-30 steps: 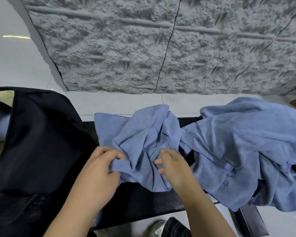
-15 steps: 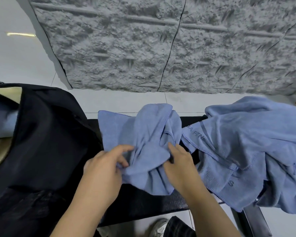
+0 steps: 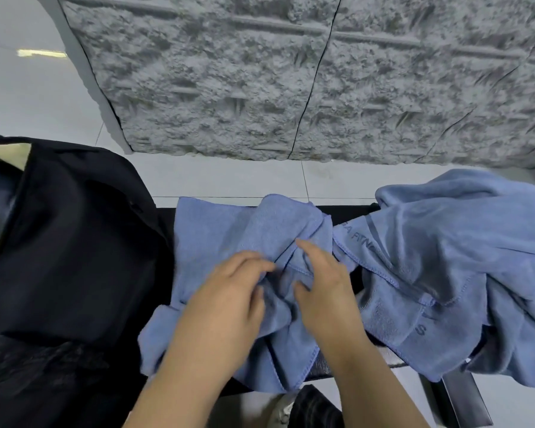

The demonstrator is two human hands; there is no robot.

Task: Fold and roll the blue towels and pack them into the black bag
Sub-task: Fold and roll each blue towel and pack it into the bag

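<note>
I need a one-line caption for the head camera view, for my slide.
Both hands, left hand and right hand, work a crumpled blue towel beside the black fabric bag.

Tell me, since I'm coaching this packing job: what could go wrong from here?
The small towel is bunched under both hands, so a fold may trap creases. Its near edge overhangs the bench and could slide off. The towel pile touches it and may drag along.

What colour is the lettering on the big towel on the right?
Dark grey, on the light blue towel, seen in the head view.
</note>
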